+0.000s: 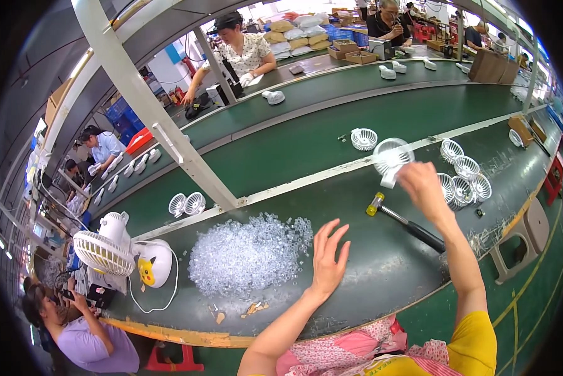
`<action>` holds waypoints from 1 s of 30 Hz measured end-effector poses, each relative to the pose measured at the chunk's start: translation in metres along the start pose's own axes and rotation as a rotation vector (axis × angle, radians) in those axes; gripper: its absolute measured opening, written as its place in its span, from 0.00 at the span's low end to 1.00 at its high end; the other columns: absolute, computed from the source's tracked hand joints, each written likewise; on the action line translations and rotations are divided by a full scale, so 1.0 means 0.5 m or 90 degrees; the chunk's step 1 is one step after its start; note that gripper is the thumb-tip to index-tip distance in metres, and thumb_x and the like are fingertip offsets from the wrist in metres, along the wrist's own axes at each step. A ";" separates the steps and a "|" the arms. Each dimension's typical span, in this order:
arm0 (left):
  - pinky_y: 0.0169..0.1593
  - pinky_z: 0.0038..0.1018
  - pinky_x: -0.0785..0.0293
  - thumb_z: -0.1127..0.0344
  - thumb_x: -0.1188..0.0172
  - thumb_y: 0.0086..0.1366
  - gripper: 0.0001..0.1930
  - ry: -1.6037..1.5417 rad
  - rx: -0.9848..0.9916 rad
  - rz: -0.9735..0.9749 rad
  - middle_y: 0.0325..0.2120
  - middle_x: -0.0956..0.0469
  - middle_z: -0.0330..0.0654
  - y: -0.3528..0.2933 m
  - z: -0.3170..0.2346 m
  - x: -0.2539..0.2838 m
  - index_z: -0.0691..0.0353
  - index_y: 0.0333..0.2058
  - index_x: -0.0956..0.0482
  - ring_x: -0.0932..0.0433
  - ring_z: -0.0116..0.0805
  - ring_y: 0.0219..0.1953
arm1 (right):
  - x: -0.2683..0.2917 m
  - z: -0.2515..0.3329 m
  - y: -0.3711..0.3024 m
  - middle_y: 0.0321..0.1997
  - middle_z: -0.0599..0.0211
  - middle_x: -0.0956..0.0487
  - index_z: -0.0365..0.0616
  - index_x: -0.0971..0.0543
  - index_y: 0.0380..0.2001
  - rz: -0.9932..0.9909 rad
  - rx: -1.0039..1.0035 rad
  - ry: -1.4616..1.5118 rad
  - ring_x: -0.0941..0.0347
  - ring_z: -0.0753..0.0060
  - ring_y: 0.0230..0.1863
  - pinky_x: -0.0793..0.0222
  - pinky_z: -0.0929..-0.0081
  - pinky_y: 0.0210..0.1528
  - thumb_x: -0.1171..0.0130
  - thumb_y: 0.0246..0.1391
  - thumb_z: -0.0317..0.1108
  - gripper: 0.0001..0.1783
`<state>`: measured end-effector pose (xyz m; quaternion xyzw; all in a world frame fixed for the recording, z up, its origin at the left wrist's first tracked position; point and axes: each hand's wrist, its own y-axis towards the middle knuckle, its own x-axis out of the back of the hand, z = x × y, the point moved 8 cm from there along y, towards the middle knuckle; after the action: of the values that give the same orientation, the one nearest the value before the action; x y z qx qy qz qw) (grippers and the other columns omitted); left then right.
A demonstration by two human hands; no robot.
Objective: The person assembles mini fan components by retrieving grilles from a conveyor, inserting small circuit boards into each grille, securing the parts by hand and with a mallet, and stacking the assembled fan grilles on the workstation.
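Head view: right hand (422,182) grips 1 fan guard (392,154), left hand (328,254) open, empty.

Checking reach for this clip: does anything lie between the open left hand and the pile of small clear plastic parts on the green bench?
Nothing visible does. The left hand hovers open just right of the clear parts pile, with only bare green bench between. The hammer lies further right.

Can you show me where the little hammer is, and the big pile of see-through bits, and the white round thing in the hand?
hammer (405,224): head view, on its black handle.
pile of clear bits (247,254): head view, middle of the heap.
white fan grille (392,155): head view, its round face, held by the right hand (423,185).
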<state>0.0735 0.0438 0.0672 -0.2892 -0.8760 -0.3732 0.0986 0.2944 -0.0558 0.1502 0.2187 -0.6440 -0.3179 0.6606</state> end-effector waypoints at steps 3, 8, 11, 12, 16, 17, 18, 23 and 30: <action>0.66 0.51 0.43 0.74 0.35 0.56 0.25 0.227 -0.187 -0.011 0.60 0.34 0.44 0.013 -0.049 0.009 0.53 0.54 0.25 0.37 0.51 0.63 | -0.032 0.114 -0.026 0.42 0.67 0.20 0.46 0.20 0.37 0.109 0.090 0.149 0.25 0.62 0.45 0.32 0.64 0.49 0.36 0.50 0.28 0.09; 0.67 0.55 0.46 0.75 0.31 0.50 0.23 0.278 -0.242 0.026 0.43 0.25 0.37 0.002 -0.037 0.015 0.52 0.46 0.22 0.28 0.42 0.52 | -0.062 0.192 -0.040 0.42 0.66 0.22 0.43 0.21 0.38 0.186 0.129 0.294 0.24 0.59 0.43 0.27 0.65 0.47 0.38 0.55 0.32 0.08; 0.61 0.46 0.37 0.76 0.31 0.47 0.20 0.237 -0.255 0.029 0.33 0.25 0.35 0.007 -0.047 0.023 0.53 0.41 0.20 0.25 0.37 0.40 | -0.076 0.190 -0.037 0.45 0.64 0.24 0.42 0.22 0.39 0.227 0.090 0.360 0.24 0.57 0.45 0.27 0.63 0.49 0.38 0.55 0.31 0.09; 0.55 0.42 0.34 0.77 0.31 0.47 0.20 0.200 -0.242 0.032 0.33 0.25 0.35 0.006 -0.048 0.027 0.54 0.40 0.20 0.25 0.37 0.39 | -0.082 0.194 -0.038 0.47 0.62 0.24 0.41 0.22 0.40 0.235 0.083 0.400 0.24 0.56 0.46 0.27 0.63 0.49 0.38 0.55 0.30 0.09; 0.41 0.33 0.33 0.78 0.31 0.46 0.19 0.164 -0.235 0.015 0.31 0.25 0.36 0.001 -0.057 0.031 0.56 0.39 0.19 0.26 0.36 0.35 | -0.102 0.193 -0.044 0.57 0.60 0.27 0.42 0.22 0.47 0.211 -0.024 0.584 0.24 0.60 0.51 0.29 0.68 0.55 0.38 0.53 0.23 0.16; 0.40 0.34 0.34 0.76 0.32 0.47 0.18 0.167 -0.223 0.010 0.31 0.25 0.36 -0.001 -0.055 0.030 0.56 0.39 0.19 0.25 0.36 0.35 | -0.131 0.187 -0.059 0.60 0.59 0.29 0.40 0.27 0.54 0.271 -0.128 0.699 0.27 0.64 0.57 0.31 0.69 0.59 0.40 0.55 0.22 0.22; 0.38 0.33 0.35 0.77 0.31 0.46 0.17 0.176 -0.216 -0.006 0.30 0.25 0.35 0.002 -0.053 0.032 0.56 0.38 0.19 0.25 0.36 0.33 | -0.148 0.188 -0.072 0.60 0.59 0.30 0.39 0.31 0.57 0.316 -0.193 0.772 0.28 0.66 0.58 0.32 0.69 0.60 0.40 0.57 0.23 0.24; 0.36 0.34 0.37 0.75 0.30 0.47 0.14 0.203 -0.200 -0.030 0.28 0.27 0.36 0.017 -0.038 0.044 0.56 0.34 0.19 0.27 0.36 0.31 | -0.201 0.191 -0.110 0.47 0.63 0.22 0.35 0.34 0.58 0.471 -0.238 0.893 0.26 0.74 0.50 0.32 0.71 0.58 0.39 0.59 0.26 0.26; 0.39 0.33 0.37 0.76 0.30 0.47 0.18 0.230 -0.189 0.002 0.34 0.26 0.34 0.015 -0.038 0.033 0.54 0.39 0.17 0.30 0.35 0.35 | -0.189 0.175 -0.101 0.36 0.64 0.21 0.36 0.26 0.42 0.371 -0.270 0.712 0.25 0.73 0.38 0.28 0.72 0.45 0.53 0.69 0.35 0.12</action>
<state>0.0636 0.0412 0.0913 -0.2303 -0.7791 -0.5437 0.2107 0.2037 -0.0144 0.0544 0.0328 -0.1604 -0.0844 0.9829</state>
